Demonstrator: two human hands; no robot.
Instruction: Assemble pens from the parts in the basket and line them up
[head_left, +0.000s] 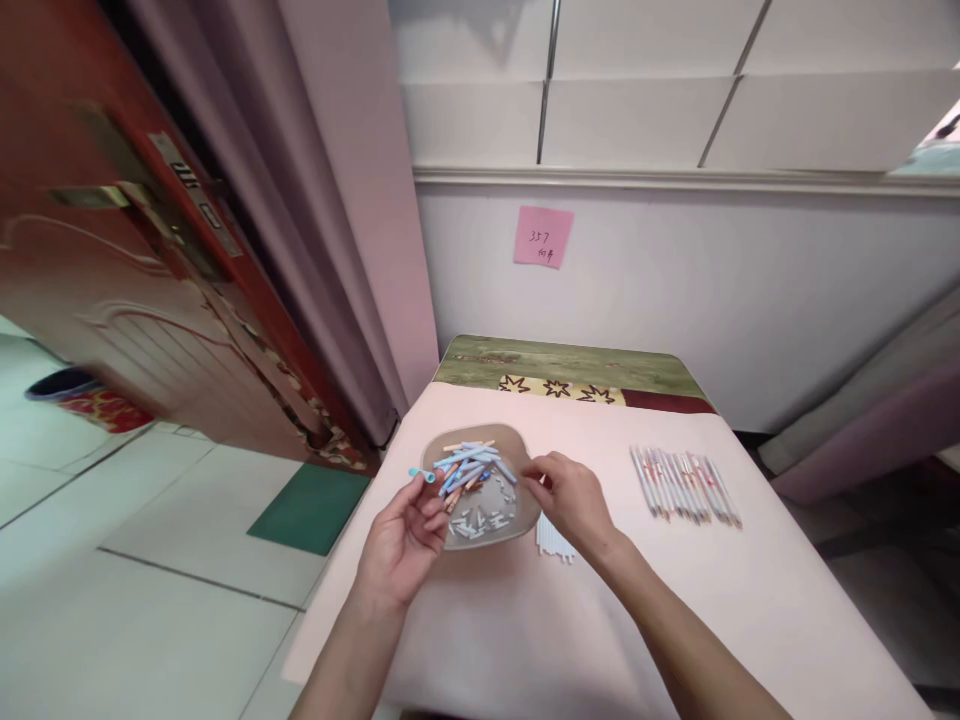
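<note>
My left hand (406, 535) pinches a short light-blue plastic tube, like a pen cap (421, 474), between thumb and forefinger above the left side of a beige bowl (517, 535). In the bowl lies a heap of blue and orange pen-like tubes (469, 467), with small whitish pieces (480, 522) scattered towards the front. At the bowl's right rim is my right hand (570, 495), thumb and fingers pressed together; whether they hold a small piece I cannot make out. Partly hidden below that hand, thin white sticks (553, 540) lie side by side on the table.
Several clear pens with red markings (686, 487) lie in a row on the right of the pink-covered table (637, 620). A pink note (543, 237) sticks to the wall behind. To the left are a red-brown door (150, 300), a green mat (309, 508) and a bin (94, 398).
</note>
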